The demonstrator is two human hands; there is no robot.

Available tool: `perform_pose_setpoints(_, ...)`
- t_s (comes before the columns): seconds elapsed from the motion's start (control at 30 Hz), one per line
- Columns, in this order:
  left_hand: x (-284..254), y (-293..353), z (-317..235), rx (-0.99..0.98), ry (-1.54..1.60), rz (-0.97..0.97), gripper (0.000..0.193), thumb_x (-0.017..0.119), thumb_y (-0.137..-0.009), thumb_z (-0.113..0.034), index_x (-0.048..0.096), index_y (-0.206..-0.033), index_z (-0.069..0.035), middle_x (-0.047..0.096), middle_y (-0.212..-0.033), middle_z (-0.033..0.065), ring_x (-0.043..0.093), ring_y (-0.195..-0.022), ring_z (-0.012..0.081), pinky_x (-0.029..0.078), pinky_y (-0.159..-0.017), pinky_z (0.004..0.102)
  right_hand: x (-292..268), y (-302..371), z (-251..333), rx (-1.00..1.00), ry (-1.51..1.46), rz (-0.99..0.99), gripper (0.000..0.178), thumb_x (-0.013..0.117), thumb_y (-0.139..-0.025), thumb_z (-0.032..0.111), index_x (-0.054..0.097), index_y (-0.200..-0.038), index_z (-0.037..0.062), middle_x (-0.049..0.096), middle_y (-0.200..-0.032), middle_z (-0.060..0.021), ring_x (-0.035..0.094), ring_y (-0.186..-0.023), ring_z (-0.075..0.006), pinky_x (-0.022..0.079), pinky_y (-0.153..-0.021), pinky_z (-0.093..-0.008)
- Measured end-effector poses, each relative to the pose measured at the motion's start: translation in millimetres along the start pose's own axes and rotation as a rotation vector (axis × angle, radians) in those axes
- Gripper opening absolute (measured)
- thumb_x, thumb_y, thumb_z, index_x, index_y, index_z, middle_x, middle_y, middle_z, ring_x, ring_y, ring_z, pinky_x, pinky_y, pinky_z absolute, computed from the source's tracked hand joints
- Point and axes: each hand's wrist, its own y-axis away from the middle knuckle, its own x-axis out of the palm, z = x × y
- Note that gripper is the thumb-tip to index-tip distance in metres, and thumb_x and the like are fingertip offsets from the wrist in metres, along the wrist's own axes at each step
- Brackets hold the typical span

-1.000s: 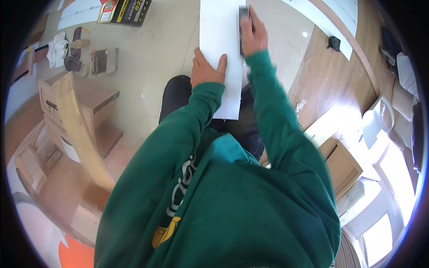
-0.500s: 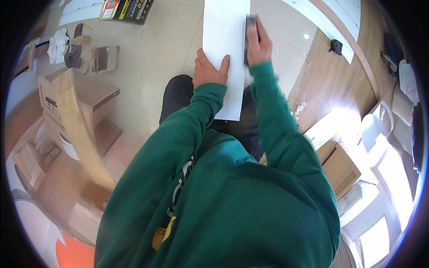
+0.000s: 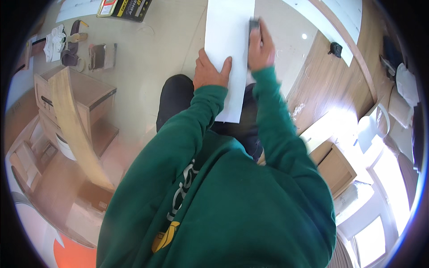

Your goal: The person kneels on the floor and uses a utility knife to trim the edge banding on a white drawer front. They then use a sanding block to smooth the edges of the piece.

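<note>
A long white board (image 3: 230, 40) stretches away from my lap, its near end above my thighs. My left hand (image 3: 211, 71) grips the board at its left edge, the thumb lying on the white face and the fingers at the edge. Along the opposite edge, my right hand (image 3: 261, 51) is closed around a dark rectangular block (image 3: 254, 24), held against the board's side. The block's lower part is mostly hidden by the hand, which is slightly blurred.
A wooden cabinet (image 3: 82, 87) stands at left, with a curved wooden strip (image 3: 73, 120) beside it. Shoes (image 3: 54, 43) and a dark box (image 3: 132, 9) sit farther off. To the right are a black tape measure (image 3: 335, 49), a long wooden strip (image 3: 346, 33) and shavings (image 3: 298, 108).
My right hand and the block have shifted slightly toward me and to the right. The board sits a little farther right in view, with my left hand still on it.
</note>
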Motion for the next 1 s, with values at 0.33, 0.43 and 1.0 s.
perform_pose_setpoints(0.33,0,-7,-3,0.022,-0.04,-0.052,0.079,0.064,-0.087,-0.054,0.034,-0.138,-0.001,0.055,-0.121,0.0241,0.059,-0.107,0.0436,0.049,-0.087,0.053,-34,113,20,0.24,0.094,0.136,0.052,0.048,-0.101,0.032,0.05,-0.14,-0.0011,0.061,-0.124,-0.026,0.057,-0.114,-0.0391,0.043,-0.102,-0.0429)
perform_pose_setpoints(0.43,-1,-12,0,0.05,-0.006,-0.079,0.079,0.064,-0.087,-0.053,0.034,-0.138,-0.002,0.055,-0.122,0.0238,0.059,-0.107,0.0434,0.05,-0.087,0.053,-42,159,29,-0.071,0.143,0.053,0.049,0.057,-0.093,0.015,0.052,-0.14,0.0008,0.059,-0.121,-0.0248,0.055,-0.107,-0.0399,0.042,-0.099,-0.0449)
perform_pose_setpoints(1.0,2,-10,1,0.067,-0.036,-0.096,0.079,0.067,-0.086,-0.05,0.034,-0.138,0.0,0.056,-0.118,0.0253,0.06,-0.103,0.0444,0.051,-0.084,0.0536,-77,191,63,0.346,-0.005,0.083,0.069,0.072,-0.08,0.01,0.046,-0.143,-0.0021,0.047,-0.141,-0.0248,0.044,-0.131,-0.0379,0.034,-0.111,-0.0427)
